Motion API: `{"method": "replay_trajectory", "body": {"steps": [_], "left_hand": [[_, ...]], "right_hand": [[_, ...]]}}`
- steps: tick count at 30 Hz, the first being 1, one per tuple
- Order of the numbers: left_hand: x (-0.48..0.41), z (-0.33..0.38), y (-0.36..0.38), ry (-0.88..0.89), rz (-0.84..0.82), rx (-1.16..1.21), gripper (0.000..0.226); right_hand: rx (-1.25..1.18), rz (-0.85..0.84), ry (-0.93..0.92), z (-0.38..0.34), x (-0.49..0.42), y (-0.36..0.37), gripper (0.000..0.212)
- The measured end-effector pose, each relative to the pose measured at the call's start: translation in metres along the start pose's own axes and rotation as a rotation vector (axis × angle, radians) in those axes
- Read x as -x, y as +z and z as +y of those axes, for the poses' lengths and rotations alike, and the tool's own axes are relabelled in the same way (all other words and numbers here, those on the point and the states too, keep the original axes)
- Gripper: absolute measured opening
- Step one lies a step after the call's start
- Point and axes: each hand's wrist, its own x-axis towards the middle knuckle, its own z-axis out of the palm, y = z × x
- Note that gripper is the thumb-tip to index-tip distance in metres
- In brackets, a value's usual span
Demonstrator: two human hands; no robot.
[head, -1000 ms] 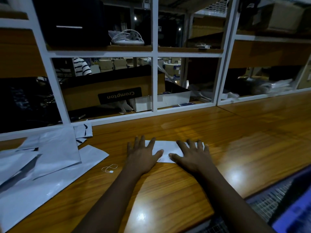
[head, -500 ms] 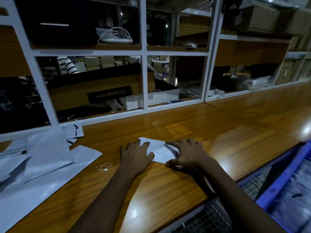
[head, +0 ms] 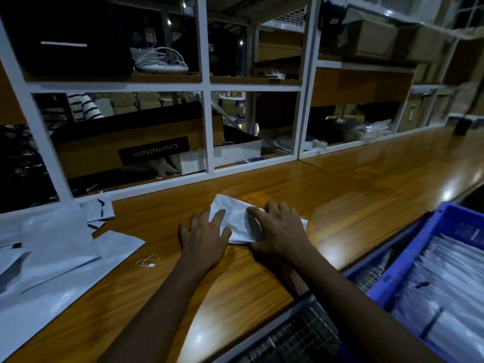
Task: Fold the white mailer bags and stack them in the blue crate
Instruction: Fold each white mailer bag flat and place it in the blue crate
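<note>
We fold a white mailer bag on the table, both grips on it.

The left grip (head: 203, 238) presses flat fingers on the left part of the folded mailer bag (head: 235, 218), mid-table (head: 353, 205); the right grip (head: 281, 231) curls over its right part. Unfolded mailer bags (head: 52, 247) lie at the table's left end. The blue crate (head: 403, 260), holding stacked bags (head: 445, 284), sits off the near edge, right.
</note>
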Motion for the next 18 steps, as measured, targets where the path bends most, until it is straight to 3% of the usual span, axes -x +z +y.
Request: {"method": "replay_trajectory", "body": {"steps": [9,18], "left_hand": [[-0.005,0.074,-0.006,0.251,0.234,0.210,0.060],[-0.007,0.191,0.010,0.598,0.209,0.360,0.043]], "right_hand": [[0.189,0.142,0.059,0.064,0.040,-0.043,0.094],[0.299,0.204,0.360,0.160,0.142,-0.071,0.103]]}}
